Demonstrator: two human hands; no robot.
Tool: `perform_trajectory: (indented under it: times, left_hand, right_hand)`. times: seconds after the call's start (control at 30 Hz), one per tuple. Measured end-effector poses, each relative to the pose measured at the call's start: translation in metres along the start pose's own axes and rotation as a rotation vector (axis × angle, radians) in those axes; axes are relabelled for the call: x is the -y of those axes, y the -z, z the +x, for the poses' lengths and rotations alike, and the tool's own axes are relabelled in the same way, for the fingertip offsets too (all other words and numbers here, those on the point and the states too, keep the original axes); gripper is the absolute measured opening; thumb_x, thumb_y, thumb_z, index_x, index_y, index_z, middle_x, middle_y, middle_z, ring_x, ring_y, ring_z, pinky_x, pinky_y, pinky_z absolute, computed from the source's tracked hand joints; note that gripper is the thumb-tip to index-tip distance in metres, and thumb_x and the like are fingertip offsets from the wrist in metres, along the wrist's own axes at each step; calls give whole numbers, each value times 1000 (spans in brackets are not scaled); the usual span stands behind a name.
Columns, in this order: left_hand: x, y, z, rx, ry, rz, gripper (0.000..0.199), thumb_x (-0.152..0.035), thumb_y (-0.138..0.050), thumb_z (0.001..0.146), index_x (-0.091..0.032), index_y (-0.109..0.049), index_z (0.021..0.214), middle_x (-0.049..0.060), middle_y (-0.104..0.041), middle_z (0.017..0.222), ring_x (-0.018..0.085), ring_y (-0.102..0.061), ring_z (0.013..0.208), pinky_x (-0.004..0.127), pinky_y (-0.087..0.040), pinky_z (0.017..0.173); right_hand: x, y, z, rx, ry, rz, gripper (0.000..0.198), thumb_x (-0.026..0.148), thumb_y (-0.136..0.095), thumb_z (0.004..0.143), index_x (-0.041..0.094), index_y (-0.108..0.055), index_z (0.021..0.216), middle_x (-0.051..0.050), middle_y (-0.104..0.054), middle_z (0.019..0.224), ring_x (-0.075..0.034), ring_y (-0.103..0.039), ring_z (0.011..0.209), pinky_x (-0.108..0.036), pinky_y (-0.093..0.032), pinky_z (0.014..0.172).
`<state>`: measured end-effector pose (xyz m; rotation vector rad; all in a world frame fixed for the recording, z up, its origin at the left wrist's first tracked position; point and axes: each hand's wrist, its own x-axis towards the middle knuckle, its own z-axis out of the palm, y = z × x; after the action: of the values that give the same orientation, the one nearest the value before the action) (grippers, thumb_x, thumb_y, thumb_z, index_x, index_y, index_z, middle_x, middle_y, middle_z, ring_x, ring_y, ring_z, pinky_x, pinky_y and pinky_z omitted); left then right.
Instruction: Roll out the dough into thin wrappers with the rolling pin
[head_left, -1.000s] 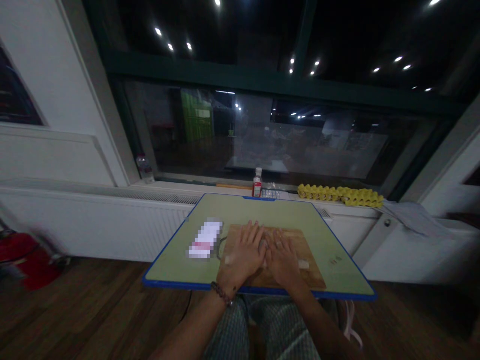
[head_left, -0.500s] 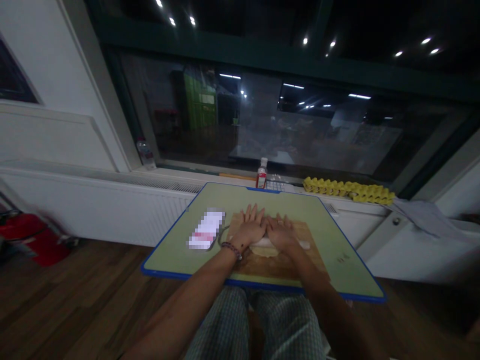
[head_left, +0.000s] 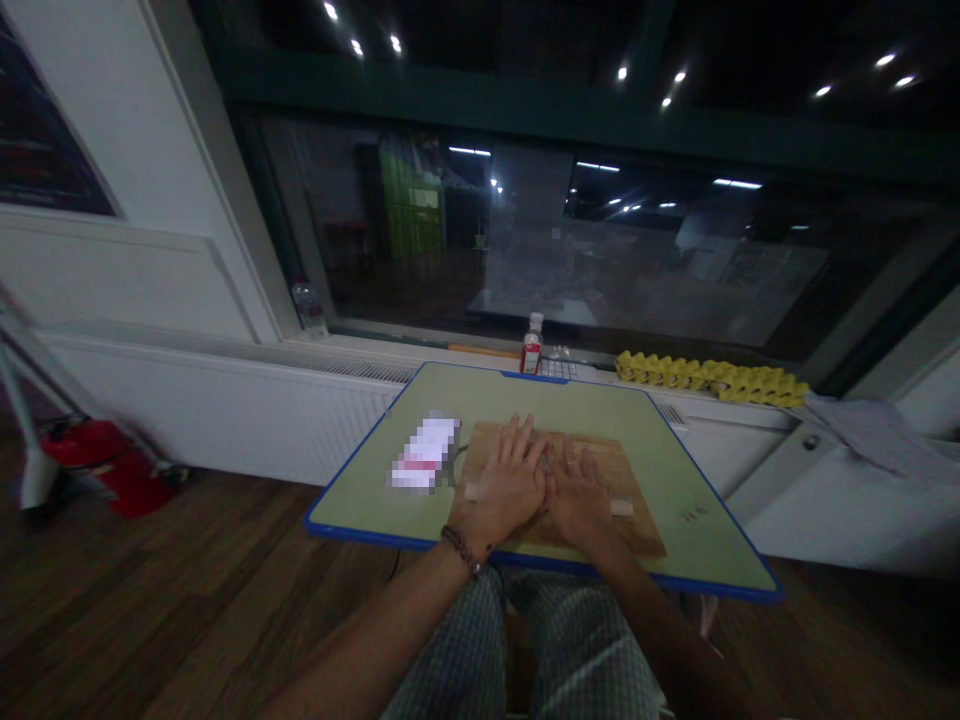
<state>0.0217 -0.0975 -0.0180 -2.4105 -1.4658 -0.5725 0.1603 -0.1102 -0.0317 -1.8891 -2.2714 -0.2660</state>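
Note:
My left hand (head_left: 508, 480) and my right hand (head_left: 576, 496) lie flat, side by side, fingers spread, on a pale rolling pin (head_left: 621, 508). Only the pin's two ends show beside my hands. The pin lies across a wooden board (head_left: 604, 455) on a green table with a blue rim (head_left: 360, 495). Whatever is under my palms is hidden. A beaded bracelet sits on my left wrist. A pixelated flat object (head_left: 424, 452) lies on the table just left of the board.
Behind the table, a windowsill holds a small red-labelled bottle (head_left: 532, 348), a yellow egg tray (head_left: 709, 375), grey cloth (head_left: 877, 432) and a clear bottle (head_left: 309, 308). A red fire extinguisher (head_left: 105, 462) lies on the wooden floor at left. My knees are under the table.
Half a second ago my hands were stretched farther up the board, with pale dough showing beneath the pin. Both hands and the pin have since drawn back toward me, covering the dough.

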Motion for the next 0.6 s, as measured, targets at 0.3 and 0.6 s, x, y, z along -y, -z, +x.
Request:
perform_trajectory:
  times: [0.3,0.6]
  left_hand:
    - [12,-4,32,75,133,-52,53,-27,-40,95,-17,-39,148,13,-22,161,33,-12,149,54,-18,119]
    - [16,-14,37,66,200,-35,52,-29,-37,96,-16,-41,146,12,-22,161,32,-11,149,57,-15,119]
  right_hand:
    - [-4,4,41,191,5,44,55,29,-24,98,21,-32,152,-10,-28,158,-29,-16,148,-56,-12,116]
    - [-1,7,47,180,-23,54,54,30,-27,99,19,-31,152,-13,-30,157,-31,-17,147,-59,-13,114]
